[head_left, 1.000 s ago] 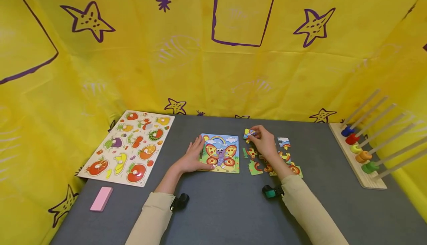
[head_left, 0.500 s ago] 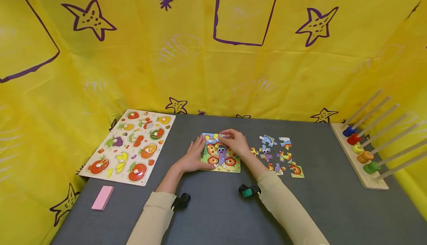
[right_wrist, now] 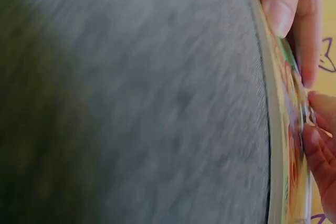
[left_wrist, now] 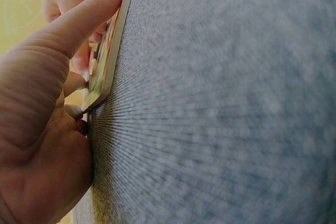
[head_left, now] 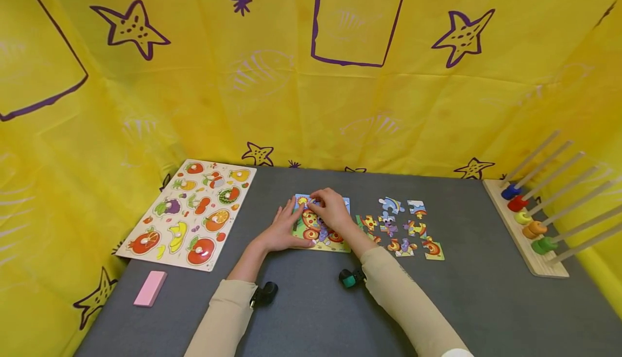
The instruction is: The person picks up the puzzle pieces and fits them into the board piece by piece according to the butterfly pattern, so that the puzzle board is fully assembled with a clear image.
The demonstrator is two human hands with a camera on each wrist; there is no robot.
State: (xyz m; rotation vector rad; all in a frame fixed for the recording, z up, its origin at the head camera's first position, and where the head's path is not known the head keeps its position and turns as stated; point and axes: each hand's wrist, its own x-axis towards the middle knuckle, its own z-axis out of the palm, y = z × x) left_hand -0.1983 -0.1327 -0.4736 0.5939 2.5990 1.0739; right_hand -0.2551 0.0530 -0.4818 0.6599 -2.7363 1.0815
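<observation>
A square butterfly puzzle board (head_left: pixel 346 208) lies on the table in the middle of the head view. My left hand (head_left: pixel 282 231) rests along its left side, fingers extended and thumb lying on the near edge. Over the upper left part of the board, my right hand (head_left: pixel 332 211) pinches a small jigsaw piece, mostly hidden by the fingertips. In the right wrist view, the right hand (right_wrist: pixel 324 153) holds its fingertips at the board's surface, close to the left thumb (right_wrist: pixel 280 14). Several loose jigsaw pieces (head_left: pixel 415 229) lie to the right of the board.
At the left stands a fruit peg puzzle (head_left: pixel 214 222), with a pink block (head_left: pixel 150 288) nearer to me. A wooden rack (head_left: pixel 525 249) with upright rods and coloured rings stands at the right. A yellow curtain (head_left: pixel 301 108) hangs behind the grey table (head_left: pixel 306 308).
My right hand has carried the jigsaw piece leftward from the loose pieces onto the board's upper left part. My left hand has stayed at the board's left side.
</observation>
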